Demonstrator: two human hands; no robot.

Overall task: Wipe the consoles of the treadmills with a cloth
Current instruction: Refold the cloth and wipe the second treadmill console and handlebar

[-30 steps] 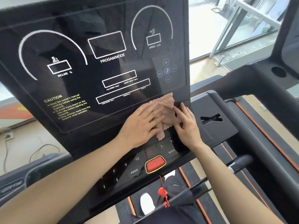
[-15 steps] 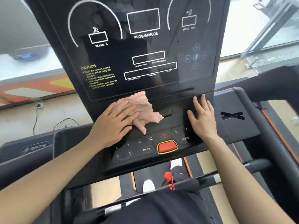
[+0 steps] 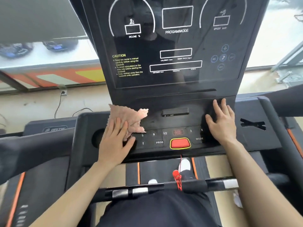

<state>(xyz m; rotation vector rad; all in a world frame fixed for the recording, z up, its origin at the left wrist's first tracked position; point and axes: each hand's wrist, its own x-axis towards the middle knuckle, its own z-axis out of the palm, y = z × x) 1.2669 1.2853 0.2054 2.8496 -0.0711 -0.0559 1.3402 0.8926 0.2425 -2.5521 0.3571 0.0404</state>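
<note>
— Beneath the left hand (image 3: pixel 114 141), what lies on the console (image 3: pixel 173 123)?
— Pink cloth (image 3: pixel 127 117), crumpled. The fingers, straight and close together, press its near part flat against the console's left end; they are released, gripping nothing. Most of the cloth extends beyond the fingertips, toward the display panel (image 3: pixel 177 46).
— And the right hand (image 3: pixel 223 125)?
— Fingers extended and slightly spread, palm down on the console's right end, holding nothing, well apart from the cloth. The MODE key (image 3: pixel 199 138) sits just beside the thumb, on its wrist side.
— Between the two hands?
— Numbered keys and the red button (image 3: pixel 180 143), nearer the wrists than the fingertips; a small dark slot (image 3: pixel 175 111) lies level with the fingertips. Behind the wrists, toward the person, a red safety clip (image 3: pixel 177 177) hangs at the handlebar (image 3: pixel 147 189).
</note>
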